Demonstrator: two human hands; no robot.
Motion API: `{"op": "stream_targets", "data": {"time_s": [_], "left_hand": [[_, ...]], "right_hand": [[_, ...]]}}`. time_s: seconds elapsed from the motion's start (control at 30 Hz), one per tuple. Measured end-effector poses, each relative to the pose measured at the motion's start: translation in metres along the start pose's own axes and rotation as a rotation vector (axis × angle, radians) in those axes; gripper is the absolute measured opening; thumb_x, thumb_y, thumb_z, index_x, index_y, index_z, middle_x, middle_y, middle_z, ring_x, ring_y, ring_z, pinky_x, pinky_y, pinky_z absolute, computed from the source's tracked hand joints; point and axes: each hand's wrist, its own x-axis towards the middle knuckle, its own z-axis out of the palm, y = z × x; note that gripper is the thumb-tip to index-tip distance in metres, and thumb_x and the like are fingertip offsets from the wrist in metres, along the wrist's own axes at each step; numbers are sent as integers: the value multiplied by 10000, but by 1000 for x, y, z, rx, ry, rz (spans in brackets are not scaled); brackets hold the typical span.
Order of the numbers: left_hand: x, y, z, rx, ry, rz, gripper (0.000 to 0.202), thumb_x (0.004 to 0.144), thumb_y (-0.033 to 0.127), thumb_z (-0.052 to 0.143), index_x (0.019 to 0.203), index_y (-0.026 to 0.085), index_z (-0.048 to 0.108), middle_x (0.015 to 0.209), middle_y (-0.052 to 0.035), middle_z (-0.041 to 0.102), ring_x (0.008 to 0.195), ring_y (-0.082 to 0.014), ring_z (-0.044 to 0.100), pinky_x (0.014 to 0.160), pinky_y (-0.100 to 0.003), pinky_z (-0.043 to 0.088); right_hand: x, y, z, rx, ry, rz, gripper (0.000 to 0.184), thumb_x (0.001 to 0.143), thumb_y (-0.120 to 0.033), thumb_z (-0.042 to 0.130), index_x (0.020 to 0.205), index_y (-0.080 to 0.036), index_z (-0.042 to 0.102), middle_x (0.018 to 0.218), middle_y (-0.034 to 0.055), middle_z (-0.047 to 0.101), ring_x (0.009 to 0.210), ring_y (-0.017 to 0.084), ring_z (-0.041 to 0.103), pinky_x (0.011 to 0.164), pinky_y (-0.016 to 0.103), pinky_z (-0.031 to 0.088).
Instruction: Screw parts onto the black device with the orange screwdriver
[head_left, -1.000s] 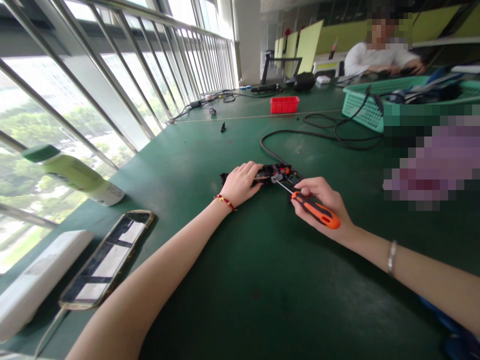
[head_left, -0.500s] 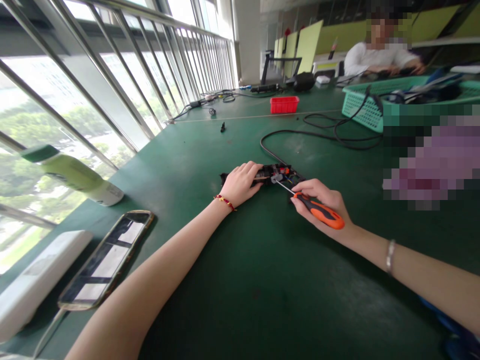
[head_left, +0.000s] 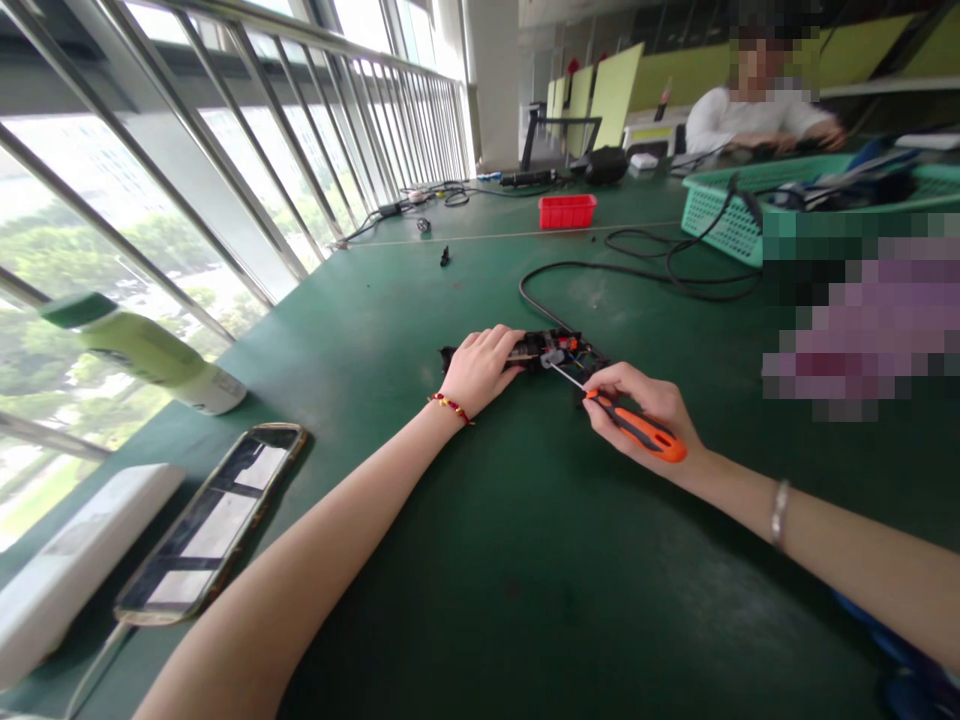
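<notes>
An opened black corded device (head_left: 534, 346), with coloured wires and a small orange-red part inside, lies on the green table. My left hand (head_left: 486, 362) is wrapped over its left portion and presses it against the tabletop; the fingers cover that end. In my right hand (head_left: 646, 398) is a screwdriver (head_left: 646, 432) with an orange and black handle. Its thin metal shaft slants up and left, and the tip meets a grey part near the middle of the device. Whether the tip sits in a screw is too small to tell.
A black cable (head_left: 555, 268) runs from the device toward a green basket (head_left: 724, 225) at right. Farther back stands a red bin (head_left: 567, 211). Left are a bottle (head_left: 150, 350), a phone (head_left: 217, 525) and a white box (head_left: 82, 560). Across the table sits a person (head_left: 750, 120).
Almost nothing differs. The screwdriver handle has shifted very slightly in my right hand, while its tip stays at the same part of the device. My left hand keeps its place.
</notes>
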Motion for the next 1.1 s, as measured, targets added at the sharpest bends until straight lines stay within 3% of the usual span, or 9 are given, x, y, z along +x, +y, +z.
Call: {"op": "stream_targets", "data": {"time_s": [0.43, 0.83, 1.1], "left_hand": [[2, -2, 0, -91, -18, -80, 353, 815, 246, 557, 1156, 182, 490, 1101, -58, 574, 1005, -205, 533, 875, -334, 416], [3, -4, -3, -129, -23, -90, 352, 820, 240, 534, 1165, 189, 489, 1110, -59, 574, 1018, -202, 534, 885, -344, 419], [4, -3, -7, -144, -54, -116, 349, 829, 241, 518, 1172, 185, 490, 1125, -65, 573, 1028, -205, 527, 908, -353, 408]], "right_hand": [[2, 4, 0, 5, 133, 40, 81, 742, -154, 546, 790, -208, 511, 583, -45, 526, 477, 82, 511, 502, 204, 417], [7, 6, -1, 72, 114, 196, 44, 775, -197, 517, 789, -227, 487, 579, -51, 513, 485, 100, 510, 501, 230, 409], [8, 8, -2, 92, 120, 213, 49, 774, -188, 529, 775, -222, 494, 582, -53, 515, 485, 98, 525, 482, 219, 406]]}}
